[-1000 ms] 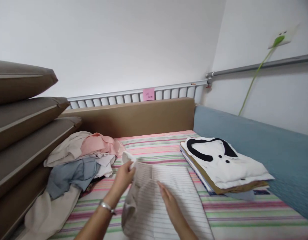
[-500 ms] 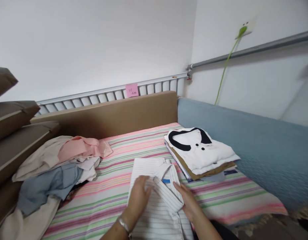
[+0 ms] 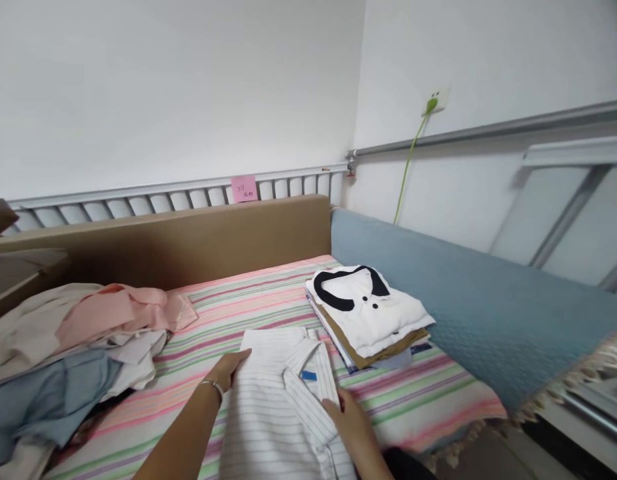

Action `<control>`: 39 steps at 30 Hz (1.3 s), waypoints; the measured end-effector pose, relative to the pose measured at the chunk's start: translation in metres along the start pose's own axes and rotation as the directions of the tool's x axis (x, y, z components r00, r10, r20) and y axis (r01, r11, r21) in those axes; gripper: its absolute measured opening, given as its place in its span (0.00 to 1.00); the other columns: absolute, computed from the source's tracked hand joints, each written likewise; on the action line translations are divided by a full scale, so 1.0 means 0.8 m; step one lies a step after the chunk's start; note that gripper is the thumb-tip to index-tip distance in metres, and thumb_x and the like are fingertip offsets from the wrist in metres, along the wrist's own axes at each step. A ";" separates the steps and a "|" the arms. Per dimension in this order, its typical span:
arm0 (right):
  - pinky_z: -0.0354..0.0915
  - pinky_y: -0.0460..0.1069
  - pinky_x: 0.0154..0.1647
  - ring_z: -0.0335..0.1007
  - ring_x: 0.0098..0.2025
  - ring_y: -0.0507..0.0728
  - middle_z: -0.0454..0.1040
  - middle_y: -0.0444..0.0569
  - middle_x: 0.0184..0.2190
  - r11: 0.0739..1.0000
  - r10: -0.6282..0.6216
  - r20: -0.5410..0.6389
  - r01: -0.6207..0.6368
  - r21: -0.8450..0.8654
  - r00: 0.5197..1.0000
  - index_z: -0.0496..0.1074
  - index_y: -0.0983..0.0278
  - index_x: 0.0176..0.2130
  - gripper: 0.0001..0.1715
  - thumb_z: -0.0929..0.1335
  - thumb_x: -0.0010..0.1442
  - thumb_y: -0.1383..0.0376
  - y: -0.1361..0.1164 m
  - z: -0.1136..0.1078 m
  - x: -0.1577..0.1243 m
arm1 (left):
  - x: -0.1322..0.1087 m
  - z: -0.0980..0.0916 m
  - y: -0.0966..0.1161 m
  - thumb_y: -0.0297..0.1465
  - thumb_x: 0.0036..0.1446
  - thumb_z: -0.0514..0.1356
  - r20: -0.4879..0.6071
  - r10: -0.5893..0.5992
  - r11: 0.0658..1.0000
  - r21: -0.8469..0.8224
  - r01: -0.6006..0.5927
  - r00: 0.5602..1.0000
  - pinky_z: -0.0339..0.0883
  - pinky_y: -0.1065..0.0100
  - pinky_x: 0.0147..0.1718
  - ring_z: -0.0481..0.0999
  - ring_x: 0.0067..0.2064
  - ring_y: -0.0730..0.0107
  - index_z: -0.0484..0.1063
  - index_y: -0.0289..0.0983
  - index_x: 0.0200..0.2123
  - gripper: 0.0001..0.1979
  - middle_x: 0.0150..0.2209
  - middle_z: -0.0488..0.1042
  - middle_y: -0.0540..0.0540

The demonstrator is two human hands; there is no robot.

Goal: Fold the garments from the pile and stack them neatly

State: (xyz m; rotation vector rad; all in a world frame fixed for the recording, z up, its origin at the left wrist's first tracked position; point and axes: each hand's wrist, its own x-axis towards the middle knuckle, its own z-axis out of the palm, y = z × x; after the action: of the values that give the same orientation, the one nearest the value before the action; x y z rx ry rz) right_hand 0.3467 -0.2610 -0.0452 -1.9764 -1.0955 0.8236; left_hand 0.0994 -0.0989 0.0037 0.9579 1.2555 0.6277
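Note:
A white shirt with thin dark stripes [image 3: 268, 400] lies folded in front of me, its collar open and a blue label [image 3: 309, 376] showing inside the neck. At its left edge is my left hand [image 3: 229, 368], closed on the cloth with the other fingers partly hidden. My right hand [image 3: 352, 419] pinches the shirt beside the collar on the right, thumb on top. Just beyond, to the right, is a stack of folded clothes with a white shirt with a black-trimmed collar [image 3: 383, 313] on top and an olive garment [image 3: 375, 360] below it.
A loose heap of clothes, with a pink garment [image 3: 111, 313] and a blue-grey one [image 3: 53, 393], lies at the left. A striped cover [image 3: 248, 293] spreads under everything. Behind stand a brown board [image 3: 203, 243] and a radiator [image 3: 183, 199]; a blue padded side [image 3: 438, 273] runs along the right.
My left hand has moved from the shirt's front near the collar out to its left edge. My right hand stays by the collar. The view has turned to the right.

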 end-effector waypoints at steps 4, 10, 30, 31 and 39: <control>0.64 0.50 0.40 0.72 0.41 0.59 0.77 0.52 0.38 0.999 0.016 0.023 -0.015 -0.052 1.000 0.72 0.65 0.38 0.15 0.63 0.48 0.66 -0.003 0.001 0.013 | 0.013 0.008 0.002 0.28 0.33 0.70 0.060 0.010 0.995 -0.101 -0.003 0.998 0.73 0.56 0.34 0.78 0.31 0.52 0.73 0.30 0.26 0.13 0.25 0.78 0.39; 0.63 0.47 0.40 0.72 0.42 0.56 0.78 0.47 0.38 0.969 -0.186 0.156 0.208 -0.136 0.970 0.73 0.63 0.40 0.19 0.64 0.46 0.70 -0.067 0.015 0.051 | -0.020 -0.050 -0.036 0.26 0.40 0.67 -0.261 0.143 0.949 -0.239 -0.207 0.955 0.72 0.62 0.35 0.79 0.32 0.59 0.72 0.32 0.37 0.17 0.32 0.79 0.41; 0.65 0.50 0.42 0.73 0.38 0.57 0.77 0.50 0.36 0.958 -0.271 0.092 0.278 -0.076 0.958 0.73 0.64 0.39 0.19 0.59 0.55 0.59 -0.111 0.064 0.034 | -0.175 -0.269 -0.171 0.44 0.32 0.63 -0.694 0.297 0.946 0.121 -0.300 0.656 0.69 0.60 0.37 0.75 0.38 0.54 0.70 0.37 0.32 0.23 0.32 0.76 0.44; 0.66 0.50 0.40 0.73 0.36 0.57 0.77 0.49 0.35 0.964 -0.252 0.088 0.258 -0.068 0.964 0.73 0.63 0.38 0.19 0.59 0.54 0.58 -0.105 0.066 0.025 | -0.167 -0.269 -0.164 0.45 0.33 0.62 -0.652 0.361 0.932 0.222 -0.287 0.667 0.67 0.60 0.40 0.75 0.39 0.53 0.70 0.37 0.30 0.21 0.31 0.76 0.44; 0.61 0.51 0.41 0.71 0.40 0.60 0.76 0.50 0.30 0.985 -0.148 0.039 0.151 -0.087 0.988 0.71 0.61 0.28 0.10 0.68 0.46 0.57 -0.139 0.105 0.006 | -0.130 -0.240 -0.106 0.43 0.42 0.58 -0.459 0.445 0.851 0.484 -0.203 0.769 0.62 0.64 0.36 0.75 0.35 0.57 0.71 0.38 0.26 0.14 0.28 0.77 0.44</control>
State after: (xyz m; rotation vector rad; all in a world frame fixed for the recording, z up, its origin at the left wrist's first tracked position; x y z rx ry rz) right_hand 0.2351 -0.1908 -0.0001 -1.9318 -1.3032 0.7401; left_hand -0.1187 -0.1790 -0.0232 1.4368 1.8075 1.0003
